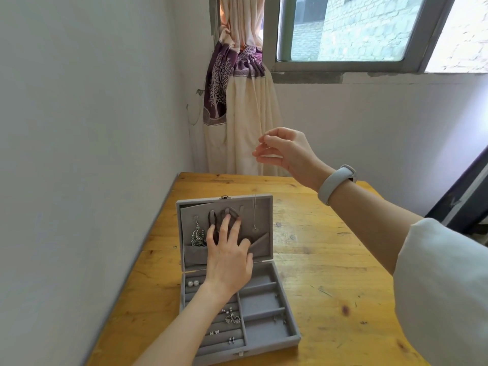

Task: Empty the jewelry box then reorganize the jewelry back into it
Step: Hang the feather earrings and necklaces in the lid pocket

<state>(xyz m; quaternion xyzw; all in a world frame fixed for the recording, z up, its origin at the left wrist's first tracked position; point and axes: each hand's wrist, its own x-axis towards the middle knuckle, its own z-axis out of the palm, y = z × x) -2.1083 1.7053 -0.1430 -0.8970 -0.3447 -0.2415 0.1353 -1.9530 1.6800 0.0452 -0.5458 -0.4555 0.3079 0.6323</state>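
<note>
Left hand point(227, 256) presses spread fingers on the grey jewelry box point(287, 336) lid; at two o'clock, right hand point(284, 151) pinches a thin chain necklace point(254, 212).

Jewelry box point(264, 262): matt grey velvet-like cloth lining inside and out, small shiny metal clasp point(225, 197) on the lid's far edge. Earrings point(197, 235) in the lid pocket: dull silver metal. Necklace chain point(254, 207) hanging over the lid: fine bright metal. Desk point(330, 273) under the box: varnished knotty wood, semi-gloss, scuffed. Wristband point(334, 184) above the box: smooth matt plastic or rubber.
</note>
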